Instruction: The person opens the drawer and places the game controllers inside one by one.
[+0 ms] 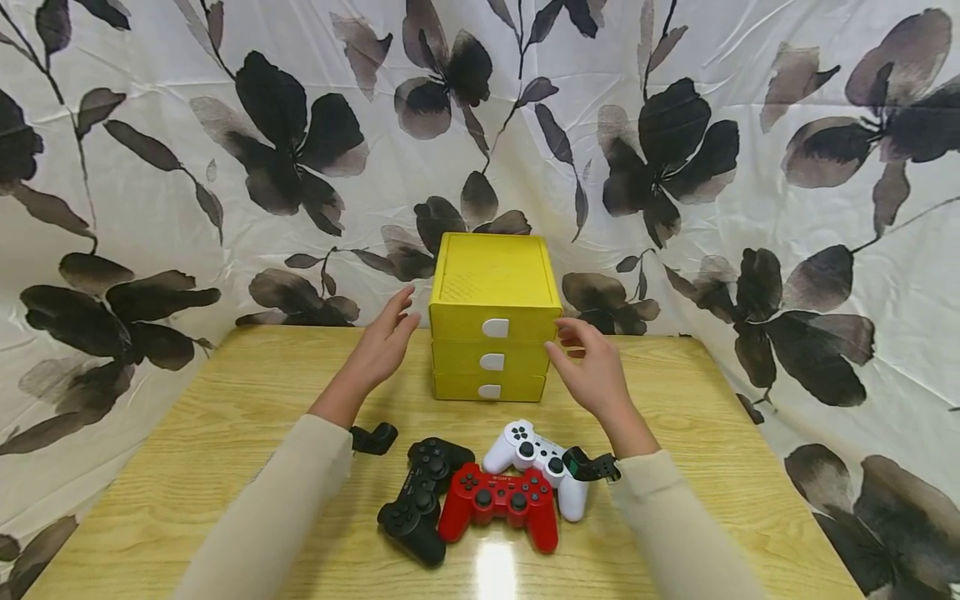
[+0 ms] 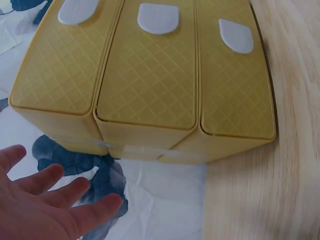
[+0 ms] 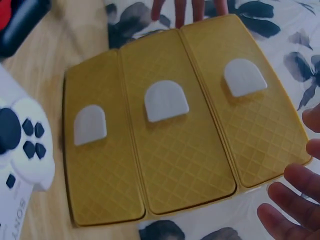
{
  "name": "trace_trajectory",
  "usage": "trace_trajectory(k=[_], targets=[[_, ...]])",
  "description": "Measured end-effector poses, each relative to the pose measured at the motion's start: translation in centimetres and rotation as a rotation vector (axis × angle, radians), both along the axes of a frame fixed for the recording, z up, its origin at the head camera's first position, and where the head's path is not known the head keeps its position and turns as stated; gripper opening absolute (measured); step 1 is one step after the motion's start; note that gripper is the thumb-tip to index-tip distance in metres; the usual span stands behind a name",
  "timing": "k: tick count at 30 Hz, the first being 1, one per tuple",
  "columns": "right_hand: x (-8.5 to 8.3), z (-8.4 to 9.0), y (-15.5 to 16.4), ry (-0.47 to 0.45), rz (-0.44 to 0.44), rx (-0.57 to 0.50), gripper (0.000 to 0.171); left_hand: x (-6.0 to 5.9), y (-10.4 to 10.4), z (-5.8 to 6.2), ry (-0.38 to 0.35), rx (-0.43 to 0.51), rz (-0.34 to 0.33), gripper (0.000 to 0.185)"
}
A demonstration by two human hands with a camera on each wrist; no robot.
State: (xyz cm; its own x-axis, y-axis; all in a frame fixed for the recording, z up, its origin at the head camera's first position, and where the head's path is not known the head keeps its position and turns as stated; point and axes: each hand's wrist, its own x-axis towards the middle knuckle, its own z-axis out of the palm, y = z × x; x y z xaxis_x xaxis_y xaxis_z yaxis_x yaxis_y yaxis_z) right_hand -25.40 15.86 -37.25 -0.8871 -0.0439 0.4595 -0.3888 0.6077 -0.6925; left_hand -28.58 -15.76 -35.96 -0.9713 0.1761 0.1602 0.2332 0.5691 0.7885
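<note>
Hands are held either side of a yellow drawer box (image 1: 492,321) standing at the back of the desk (image 1: 225,433), against a flowered cloth (image 1: 150,167). Left hand (image 1: 384,343) is raised beside the box's left wall, fingers straight and spread, nothing held. Right hand (image 1: 591,367) is kept near the right front corner, fingers loosely bent, empty; contact cannot be told. All three drawers are seen closed. Black (image 1: 420,498), red (image 1: 501,502) and white (image 1: 534,465) game controllers are laid near the forearms.

cream long sleeves (image 1: 285,500), black wrist mounts (image 1: 372,438)
</note>
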Motion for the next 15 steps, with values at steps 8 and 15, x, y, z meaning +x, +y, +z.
trace_trajectory(k=[8, 15], targets=[[-0.4, -0.4, -1.1, 0.005, 0.009, -0.042, 0.034, -0.6, 0.6, -0.1, -0.051, 0.071, -0.020, 0.054], [-0.7, -0.6, -2.2, 0.020, 0.035, -0.100, 0.032, -0.9, 1.1, -0.1, -0.057, 0.133, -0.034, 0.054]])
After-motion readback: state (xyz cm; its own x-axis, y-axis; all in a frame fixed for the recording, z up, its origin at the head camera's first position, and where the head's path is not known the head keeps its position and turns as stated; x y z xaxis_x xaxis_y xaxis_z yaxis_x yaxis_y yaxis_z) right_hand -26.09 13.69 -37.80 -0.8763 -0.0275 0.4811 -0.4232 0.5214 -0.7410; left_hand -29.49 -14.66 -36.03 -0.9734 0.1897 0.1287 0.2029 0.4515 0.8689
